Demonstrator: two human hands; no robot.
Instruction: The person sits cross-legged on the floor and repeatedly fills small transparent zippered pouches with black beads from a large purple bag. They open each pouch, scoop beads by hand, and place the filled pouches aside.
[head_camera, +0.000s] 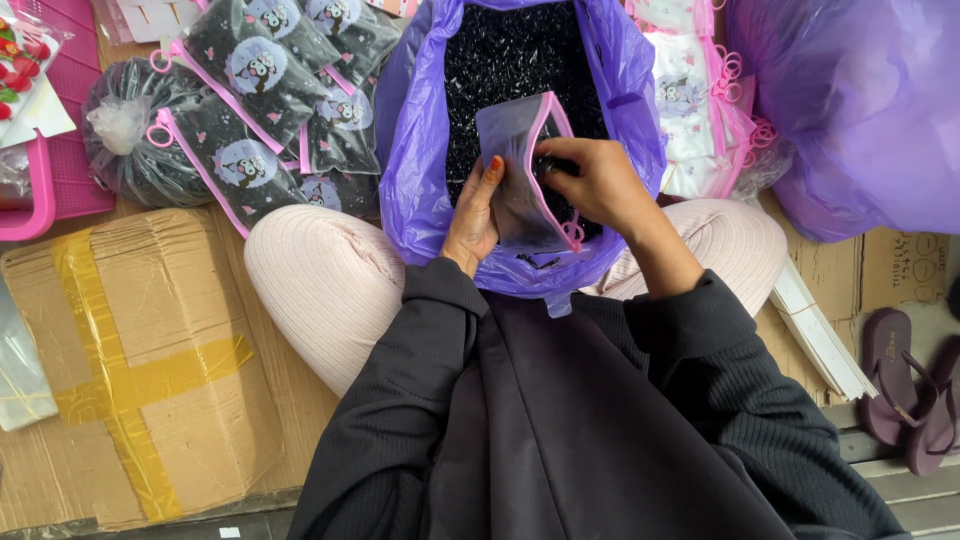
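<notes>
My left hand (472, 215) grips the left side of a small clear zip pouch (515, 160) with a pink edge, held upright over my lap. At the pouch's open mouth my right hand (590, 180) has its fingers closed, pushing small black pieces in. Beneath both hands sits an open purple plastic bag (420, 130) full of tiny black items (500, 50). A few black pieces lie on the bag's near fold.
Filled dark pouches with pink zips (260, 80) are piled at the upper left. Empty white pouches (690, 100) lie upper right beside another purple bag (860, 110). A taped cardboard box (140, 350) is at left, a pink basket (40, 150) behind it, sandals (905, 390) at right.
</notes>
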